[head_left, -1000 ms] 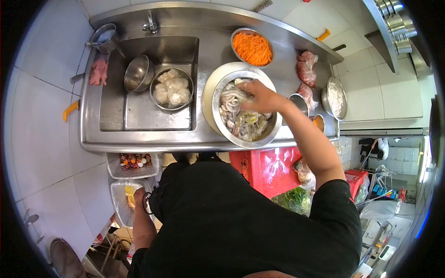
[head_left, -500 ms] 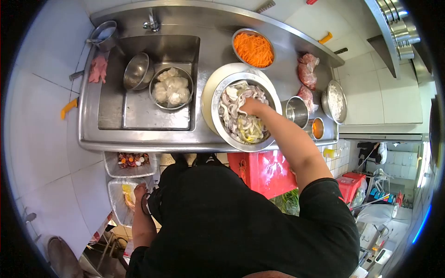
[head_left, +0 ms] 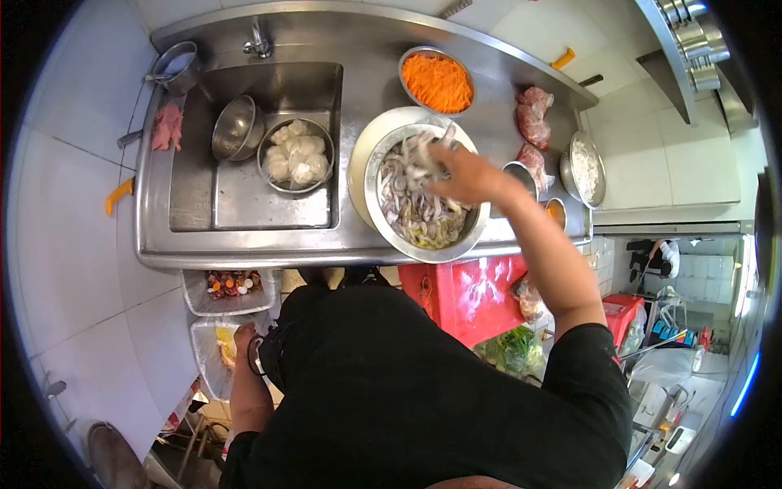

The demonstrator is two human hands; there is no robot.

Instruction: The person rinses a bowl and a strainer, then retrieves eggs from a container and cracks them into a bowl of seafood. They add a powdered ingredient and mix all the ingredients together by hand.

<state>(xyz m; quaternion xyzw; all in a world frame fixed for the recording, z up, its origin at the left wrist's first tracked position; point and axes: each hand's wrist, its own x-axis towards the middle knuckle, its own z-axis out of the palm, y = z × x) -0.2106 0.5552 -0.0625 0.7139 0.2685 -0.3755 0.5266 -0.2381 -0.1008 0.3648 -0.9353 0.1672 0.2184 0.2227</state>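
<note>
Greyish-white strips, glossy and partly yellow near the bottom, fill a large steel bowl. That bowl stands on a pale round board or basin beside the sink. Above the bowl's upper right part, my right hand is closed round some strips, which hang blurred from its fingers. My left hand hangs low by my side, near a lined bin; its fingers are too small and partly hidden to read.
A sink holds an empty steel bowl and a bowl of bagged white items. Shredded carrot sits behind the large bowl. Bagged meat and a colander stand right. A red crate is below the counter.
My right hand has risen out of the strips and moved slightly right, lifting some with it. The strips in the bowl have shifted. My left hand has barely moved.
</note>
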